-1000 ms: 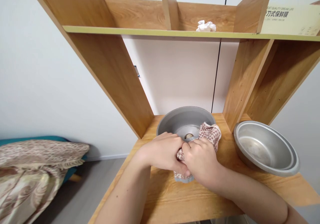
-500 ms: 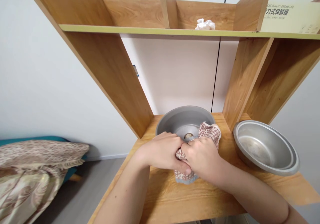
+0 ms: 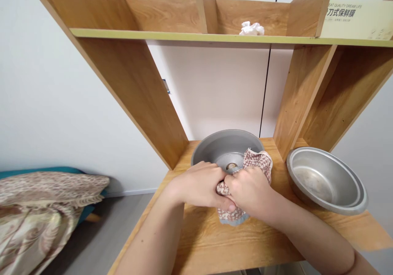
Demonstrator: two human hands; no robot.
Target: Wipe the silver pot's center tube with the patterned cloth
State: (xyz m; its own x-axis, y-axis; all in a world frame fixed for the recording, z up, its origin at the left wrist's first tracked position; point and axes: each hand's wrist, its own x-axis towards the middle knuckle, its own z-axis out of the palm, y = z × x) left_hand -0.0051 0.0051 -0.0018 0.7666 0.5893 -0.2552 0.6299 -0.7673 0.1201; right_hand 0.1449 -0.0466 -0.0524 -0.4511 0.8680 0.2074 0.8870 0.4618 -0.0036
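We had the left hand (image 3: 201, 186) and right hand (image 3: 250, 191) side by side, fingers clamped on the patterned cloth (image 3: 259, 159), which slanted away rightward (neither hand nearer).

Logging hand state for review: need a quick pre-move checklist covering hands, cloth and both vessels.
1. Left hand closed on the patterned cloth: ok.
2. Right hand closed on the same cloth: ok.
3. Cloth off the rim of the grey basin: cannot tell, they overlap in view.
4. Silver bowl apart from both hands: ok, off to the right.
5. All fingertips visible: not ok, most are hidden.
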